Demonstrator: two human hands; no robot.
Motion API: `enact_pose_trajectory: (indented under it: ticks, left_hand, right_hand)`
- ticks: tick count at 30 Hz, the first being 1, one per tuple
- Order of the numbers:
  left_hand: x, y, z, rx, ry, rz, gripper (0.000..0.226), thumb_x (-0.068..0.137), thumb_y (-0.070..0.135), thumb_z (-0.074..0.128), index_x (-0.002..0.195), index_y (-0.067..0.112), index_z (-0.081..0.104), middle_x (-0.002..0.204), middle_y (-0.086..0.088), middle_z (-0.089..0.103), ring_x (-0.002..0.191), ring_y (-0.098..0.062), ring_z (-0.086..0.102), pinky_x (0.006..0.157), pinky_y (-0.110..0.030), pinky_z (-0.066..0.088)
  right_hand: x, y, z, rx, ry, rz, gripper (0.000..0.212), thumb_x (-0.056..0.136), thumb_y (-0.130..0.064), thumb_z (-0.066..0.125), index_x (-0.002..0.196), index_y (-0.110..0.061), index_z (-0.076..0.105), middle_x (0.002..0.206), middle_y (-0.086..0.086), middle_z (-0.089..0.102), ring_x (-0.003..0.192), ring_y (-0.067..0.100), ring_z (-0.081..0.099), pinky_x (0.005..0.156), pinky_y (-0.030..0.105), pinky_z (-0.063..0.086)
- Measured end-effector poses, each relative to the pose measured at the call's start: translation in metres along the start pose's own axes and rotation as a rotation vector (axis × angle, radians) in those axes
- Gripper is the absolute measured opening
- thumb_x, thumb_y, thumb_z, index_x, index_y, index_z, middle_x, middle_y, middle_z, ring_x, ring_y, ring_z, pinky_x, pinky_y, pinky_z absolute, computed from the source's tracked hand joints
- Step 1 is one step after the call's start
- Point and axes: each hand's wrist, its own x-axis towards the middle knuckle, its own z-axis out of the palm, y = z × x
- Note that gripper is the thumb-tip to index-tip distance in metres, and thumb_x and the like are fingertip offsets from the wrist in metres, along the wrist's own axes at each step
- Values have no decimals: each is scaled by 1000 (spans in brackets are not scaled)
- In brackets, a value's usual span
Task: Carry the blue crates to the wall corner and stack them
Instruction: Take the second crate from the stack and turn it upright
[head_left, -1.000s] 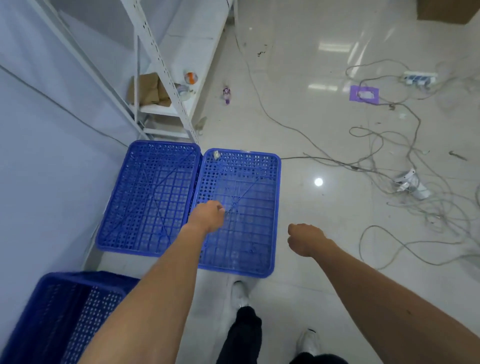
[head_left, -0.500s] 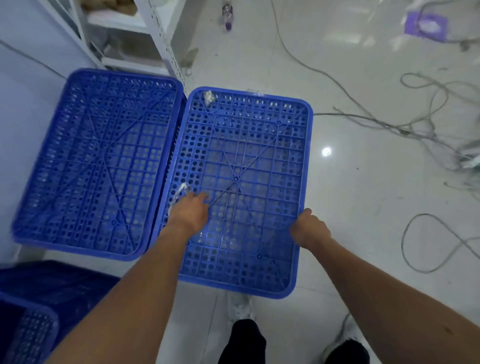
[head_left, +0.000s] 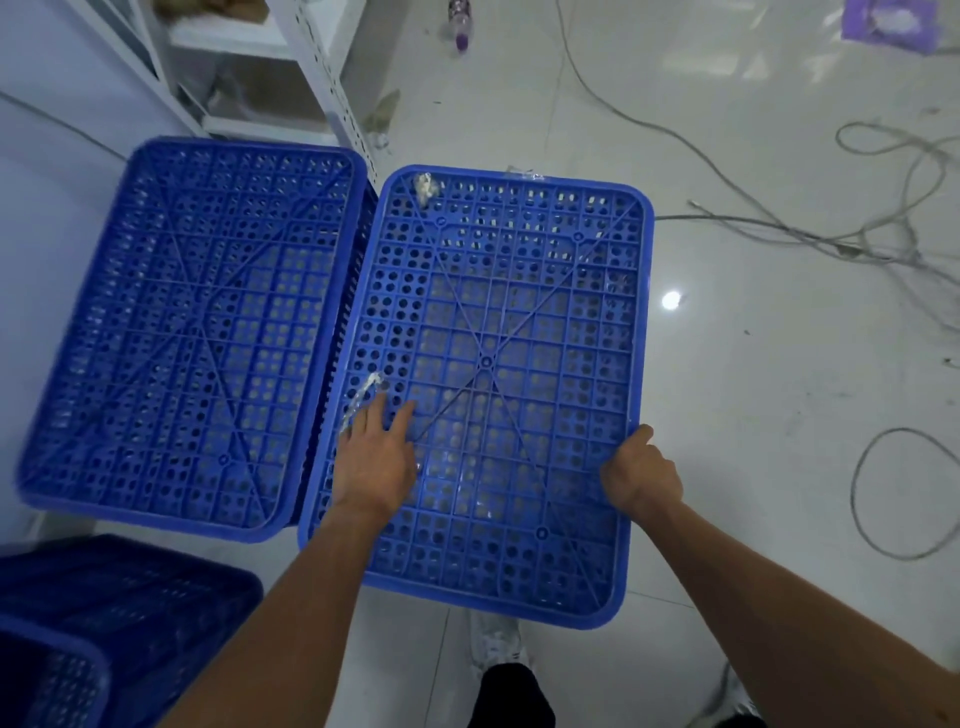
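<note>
Head view: left hand (head_left: 376, 462) steadies, fingers flat, the overturned blue crate (head_left: 519, 312); right hand (head_left: 641, 475) clasps its right rim, apparently to lift.

Hands, left (head_left: 376, 462) and right (head_left: 641, 478), now on crate (head_left: 519, 291)

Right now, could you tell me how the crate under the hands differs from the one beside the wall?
The right crate has the left hand flat on it and the right hand gripping its edge; the left crate is untouched. The right crate carries whitish scraps; I see none on the left crate. Both are blue, perforated, bottom up.
</note>
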Motion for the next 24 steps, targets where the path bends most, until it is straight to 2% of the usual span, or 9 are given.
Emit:
enact_pose_trajectory:
  ticks: [5,7,11,13,18,21,24]
  left_hand:
    - [3,14,1,-1,1,29,68,101,48,41,158,30,9,167,-5,5,152,-28,11,120,-49,25]
    - [1,22,1,-24,28,16,72,100,52,43,159,29,9,166,-4,9,151,-28,15,119,-49,27]
    - [-9,45,1,-85,96,17,73,94,52,55,154,30,21,158,-9,25,143,-31,31,112,-52,38]
    - [-13,62,0,-115,101,-20,74,91,51,60,151,30,23,155,-12,26,138,-34,37,107,-52,43]
    - [-17,106,5,-222,-59,-211,105,84,66,61,158,20,2,164,-16,7,147,-39,22,112,-55,36]
    - [-16,134,8,-380,-184,-299,117,80,66,66,157,15,-6,161,-21,15,139,-43,36,107,-56,40]
    - [-18,163,12,-424,-221,-293,117,77,64,70,156,13,1,155,-23,23,129,-46,46,101,-54,46]
  right_hand:
    - [4,26,-7,12,14,10,54,97,-18,46,141,4,22,119,23,57,105,41,57,74,38,38]
    - [6,41,-12,3,20,9,55,97,-18,46,141,4,22,120,24,57,106,41,57,76,39,40]
    - [10,75,-27,4,23,28,58,97,-20,47,143,4,20,123,25,56,108,42,56,84,42,45]
    - [13,94,-35,-7,20,37,63,97,-21,47,145,5,16,125,25,56,110,42,56,86,42,45]
    - [23,143,-52,-6,37,76,67,97,-25,51,145,6,16,124,26,57,110,41,57,87,42,45]
    - [30,173,-61,-17,50,90,68,97,-28,52,144,5,17,123,24,59,109,40,58,86,41,45]
    - [39,206,-69,-41,61,111,70,97,-32,51,146,3,17,121,22,60,107,39,59,82,40,45]
